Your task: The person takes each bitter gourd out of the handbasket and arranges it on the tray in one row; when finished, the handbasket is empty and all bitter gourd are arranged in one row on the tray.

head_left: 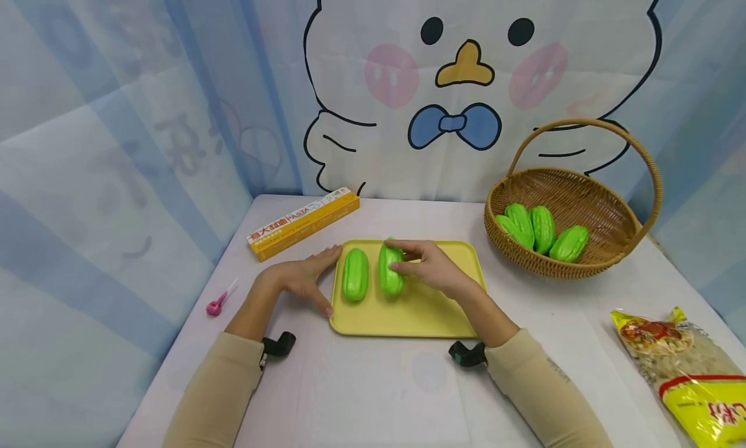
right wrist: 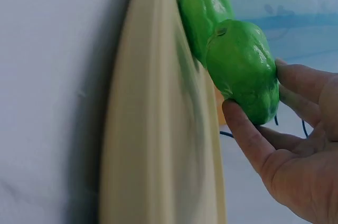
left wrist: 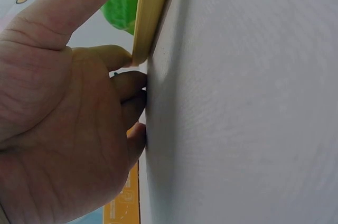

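Two glossy green gourds, oblong with ridged skin, are at the yellow tray (head_left: pixel 431 315) in the middle of the table. My right hand (head_left: pixel 432 267) pinches the right-hand gourd (head_left: pixel 389 273) between thumb and fingers; in the right wrist view this gourd (right wrist: pixel 243 71) overlaps the other one. That other gourd (head_left: pixel 355 274) lies lengthwise near the tray's left edge. My left hand (head_left: pixel 300 280) is spread beside that edge, thumb near the front corner and fingers by the far corner. In the left wrist view, the left hand's index fingertip (left wrist: pixel 124 57) touches the tray's rim.
A wicker basket (head_left: pixel 583 195) with a tall handle stands back right, holding several green gourds. An orange pasta box (head_left: pixel 304 224) lies back left. On the left is a pink wrapped lollipop (head_left: pixel 215 304); a yellow food bag (head_left: pixel 682 370) lies front right. Printed curtains enclose the table.
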`<state>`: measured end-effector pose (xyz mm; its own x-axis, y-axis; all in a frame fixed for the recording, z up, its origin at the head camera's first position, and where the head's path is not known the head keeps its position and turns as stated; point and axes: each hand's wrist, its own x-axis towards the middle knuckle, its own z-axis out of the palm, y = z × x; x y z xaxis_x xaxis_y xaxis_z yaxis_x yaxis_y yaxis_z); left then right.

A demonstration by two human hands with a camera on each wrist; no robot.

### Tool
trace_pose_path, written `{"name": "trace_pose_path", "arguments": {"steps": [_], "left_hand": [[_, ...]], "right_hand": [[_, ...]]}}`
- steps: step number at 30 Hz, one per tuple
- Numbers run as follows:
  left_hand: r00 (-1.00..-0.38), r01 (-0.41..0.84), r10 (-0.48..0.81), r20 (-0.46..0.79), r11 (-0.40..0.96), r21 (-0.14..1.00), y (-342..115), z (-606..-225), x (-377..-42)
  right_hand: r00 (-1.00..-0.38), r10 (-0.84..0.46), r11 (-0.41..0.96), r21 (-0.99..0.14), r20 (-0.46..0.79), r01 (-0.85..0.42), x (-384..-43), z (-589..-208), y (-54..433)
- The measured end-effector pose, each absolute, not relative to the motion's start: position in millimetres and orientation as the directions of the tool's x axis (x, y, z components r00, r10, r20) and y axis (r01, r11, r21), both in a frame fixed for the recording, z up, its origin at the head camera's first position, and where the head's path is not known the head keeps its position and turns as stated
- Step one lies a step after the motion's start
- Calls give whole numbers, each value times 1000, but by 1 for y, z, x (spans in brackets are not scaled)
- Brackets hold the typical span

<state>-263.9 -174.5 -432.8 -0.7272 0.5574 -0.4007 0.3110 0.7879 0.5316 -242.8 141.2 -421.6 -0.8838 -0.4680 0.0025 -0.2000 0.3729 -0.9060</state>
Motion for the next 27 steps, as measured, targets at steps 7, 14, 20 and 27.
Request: {"name": "trace_pose_path", "arguments": {"steps": [7,14,20,27], "left_hand": [[-726,315,561,-398,785,533,-174,-432,-264],[-724,319,561,-402,788,526,-174,-432,-264],[-723,315,563,-400,785,534,-175,-432,-264],[-722,317,567,-397,781,538,-175,-432,-264]], "right_hand": [[-876,-481,397,-900,-37,-180,-242,-432,134],[-894,-444,443,-884,-67,-153,-242,-438,130],[-903,-426,501,-846,-58,-182,-239,-435,128],[-863,-493,513,-838,-108,-189,-236,-427,132]]}}
